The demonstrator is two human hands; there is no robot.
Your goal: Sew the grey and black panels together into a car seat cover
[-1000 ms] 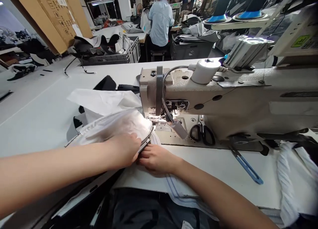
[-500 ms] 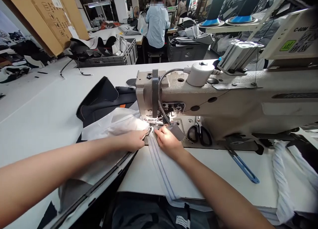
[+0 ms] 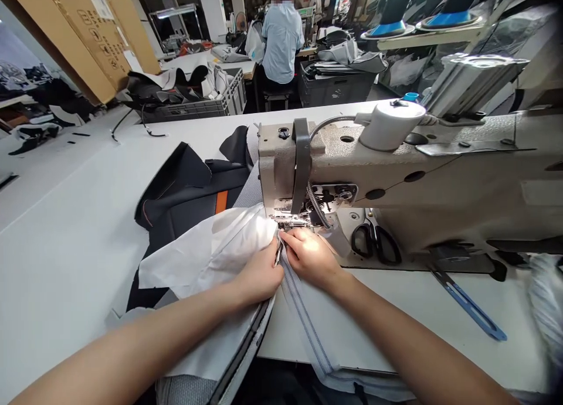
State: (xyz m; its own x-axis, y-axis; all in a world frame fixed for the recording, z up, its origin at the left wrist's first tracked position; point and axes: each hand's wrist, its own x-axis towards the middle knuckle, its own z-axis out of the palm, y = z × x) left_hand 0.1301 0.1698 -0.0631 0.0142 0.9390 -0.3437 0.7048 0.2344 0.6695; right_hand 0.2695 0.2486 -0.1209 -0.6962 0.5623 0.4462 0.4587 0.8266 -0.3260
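My left hand is closed on the dark-lined edge of a fabric cover piece, just in front of the sewing machine. White lining spreads out beyond its wrist, with black and grey fabric and an orange tab behind. Fingers of my right hand pinch the top of a white strip with blue lines beside that edge, close to the lit presser foot. The strip runs down over the table's front edge. My fingertips partly hide where strip and fabric meet.
Black-handled scissors lie on the machine bed to the right, near a blue flat tool. At the back stand a grey crate of cut pieces and a cardboard box. A person in a light blue shirt sits beyond.
The view has shifted, so the machine appears farther right. My left hand has come lower along the fabric edge, and the cover piece lies turned, showing more of the orange tab.
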